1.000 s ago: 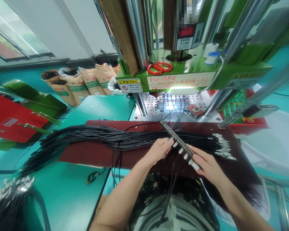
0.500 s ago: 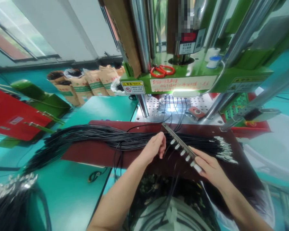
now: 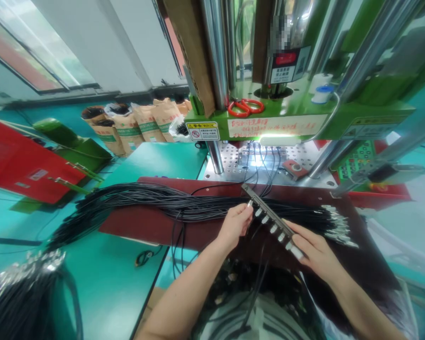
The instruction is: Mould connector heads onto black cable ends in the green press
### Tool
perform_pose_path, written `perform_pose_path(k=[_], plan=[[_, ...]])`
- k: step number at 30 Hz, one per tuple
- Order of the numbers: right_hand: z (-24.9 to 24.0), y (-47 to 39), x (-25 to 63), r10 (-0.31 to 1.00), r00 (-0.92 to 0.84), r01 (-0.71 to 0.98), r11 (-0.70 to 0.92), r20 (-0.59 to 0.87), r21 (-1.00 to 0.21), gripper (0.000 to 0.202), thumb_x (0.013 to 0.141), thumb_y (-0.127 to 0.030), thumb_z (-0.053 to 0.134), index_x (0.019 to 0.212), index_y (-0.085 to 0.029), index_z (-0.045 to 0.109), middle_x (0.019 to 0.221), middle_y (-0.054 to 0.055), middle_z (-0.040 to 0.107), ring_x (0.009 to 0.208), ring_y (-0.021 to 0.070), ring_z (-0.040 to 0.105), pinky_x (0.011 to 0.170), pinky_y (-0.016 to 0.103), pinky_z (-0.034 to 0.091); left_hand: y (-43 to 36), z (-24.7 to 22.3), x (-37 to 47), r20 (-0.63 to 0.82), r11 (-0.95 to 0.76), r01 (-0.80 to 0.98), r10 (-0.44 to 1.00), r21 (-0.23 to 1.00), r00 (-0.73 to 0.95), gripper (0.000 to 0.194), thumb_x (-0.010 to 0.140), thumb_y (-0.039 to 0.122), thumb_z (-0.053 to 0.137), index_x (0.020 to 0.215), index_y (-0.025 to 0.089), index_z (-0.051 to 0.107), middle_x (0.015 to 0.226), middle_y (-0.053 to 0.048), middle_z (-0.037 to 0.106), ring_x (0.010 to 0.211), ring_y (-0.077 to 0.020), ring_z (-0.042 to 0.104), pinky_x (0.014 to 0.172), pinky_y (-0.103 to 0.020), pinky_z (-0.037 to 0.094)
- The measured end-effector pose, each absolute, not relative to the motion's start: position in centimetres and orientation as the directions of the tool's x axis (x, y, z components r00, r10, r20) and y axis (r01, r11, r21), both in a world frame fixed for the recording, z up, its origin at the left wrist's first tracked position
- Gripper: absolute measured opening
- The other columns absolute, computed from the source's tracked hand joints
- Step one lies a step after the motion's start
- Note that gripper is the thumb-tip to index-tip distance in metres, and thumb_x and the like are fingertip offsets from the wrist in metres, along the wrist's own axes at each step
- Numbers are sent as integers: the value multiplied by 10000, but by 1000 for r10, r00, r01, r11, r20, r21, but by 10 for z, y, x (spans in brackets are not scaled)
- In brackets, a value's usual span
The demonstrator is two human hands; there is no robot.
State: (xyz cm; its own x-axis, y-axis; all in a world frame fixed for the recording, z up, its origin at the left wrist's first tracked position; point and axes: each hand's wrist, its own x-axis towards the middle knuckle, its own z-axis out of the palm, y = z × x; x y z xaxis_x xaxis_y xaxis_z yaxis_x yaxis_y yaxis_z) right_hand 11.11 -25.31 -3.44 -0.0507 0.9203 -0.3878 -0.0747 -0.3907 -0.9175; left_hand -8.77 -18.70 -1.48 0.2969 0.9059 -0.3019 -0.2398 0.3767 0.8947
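My right hand (image 3: 313,243) grips the near right end of a long dark metal bar (image 3: 269,210), which slants up and left over the board. Several silvery cable connectors (image 3: 273,229) stick out along its lower left edge. At the bar's far end, my left hand (image 3: 236,224) pinches a cable connector (image 3: 250,203) between thumb and fingertips, close against the bar's edge. Thin black cables (image 3: 258,278) hang below the bar toward my lap. Behind both hands a thick bundle of black cables (image 3: 156,198) lies across the dark red board (image 3: 127,231), its silvery ends at the right.
A green press (image 3: 286,120) stands ahead, with a lit perforated metal plate (image 3: 226,165) holding cables under it. Red-handled scissors (image 3: 245,107) and thread spools (image 3: 322,93) rest on the press. More cables (image 3: 24,293) lie at lower left on the green table (image 3: 106,293). Paper sacks (image 3: 141,123) stand behind.
My left hand has moved to the bar's far end, and a connector now shows in its fingertips. My right hand keeps its grip on the bar. The whole view has shifted slightly.
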Motion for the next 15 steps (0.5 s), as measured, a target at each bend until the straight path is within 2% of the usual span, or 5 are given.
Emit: perform_pose_path(k=[7,12,15], plan=[[-31,-253,111,926,-62,23,-371,-371,-928,552,746,-506,589,1224,-233,548,825,53,621,493,94,455,372,185,323,-180,-6,-100,-359,483,-180,810,857,463,402,702,441,607,569,181,331,425,109,203,345,-8,130,338,-150,62],[-27,-249,111,973,-125,201,-168,-195,-965,476,744,-439,604,1178,-244,600,697,44,628,525,147,511,421,235,411,-175,-7,-107,-391,482,-84,790,872,471,419,705,441,594,558,187,295,423,110,208,334,-1,113,338,-154,39],[-29,-248,111,974,-143,226,-138,-173,-964,477,753,-432,597,1188,-237,591,700,43,638,543,158,533,430,236,421,-178,-9,-105,-388,463,-61,801,884,455,407,728,450,559,572,193,285,430,114,197,335,-6,108,343,-157,53]])
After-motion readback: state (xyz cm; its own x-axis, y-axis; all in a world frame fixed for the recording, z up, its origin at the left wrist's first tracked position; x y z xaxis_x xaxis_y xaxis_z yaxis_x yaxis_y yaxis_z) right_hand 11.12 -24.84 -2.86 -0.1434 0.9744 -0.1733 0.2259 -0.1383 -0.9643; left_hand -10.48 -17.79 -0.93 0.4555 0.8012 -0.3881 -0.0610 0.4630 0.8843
